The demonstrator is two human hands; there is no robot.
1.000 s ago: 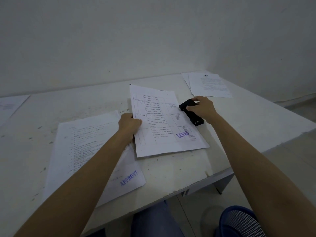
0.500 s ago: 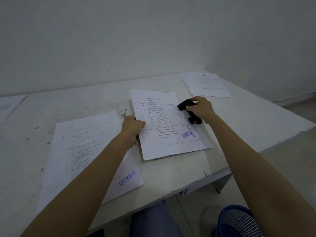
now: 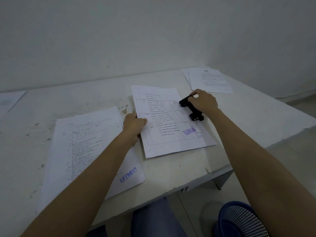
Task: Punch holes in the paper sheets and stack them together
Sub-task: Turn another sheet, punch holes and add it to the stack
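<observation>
A printed sheet with a table and a purple LUNAS stamp lies in the middle of the white table. My left hand pinches its left edge, thumb on top. A black hole punch sits over the sheet's right edge, and my right hand grips it from above. To the left lies a stack of sheets with a blue APPROVE stamp, partly under my left forearm.
More sheets lie at the table's far right corner, and one sheet at the far left. A blue mesh bin stands on the floor at the lower right. The wall runs along the table's back.
The LUNAS sheet has slid a little right and flattened onto the table under the punch. My left hand moved right with it. My right hand stays on the punch.
</observation>
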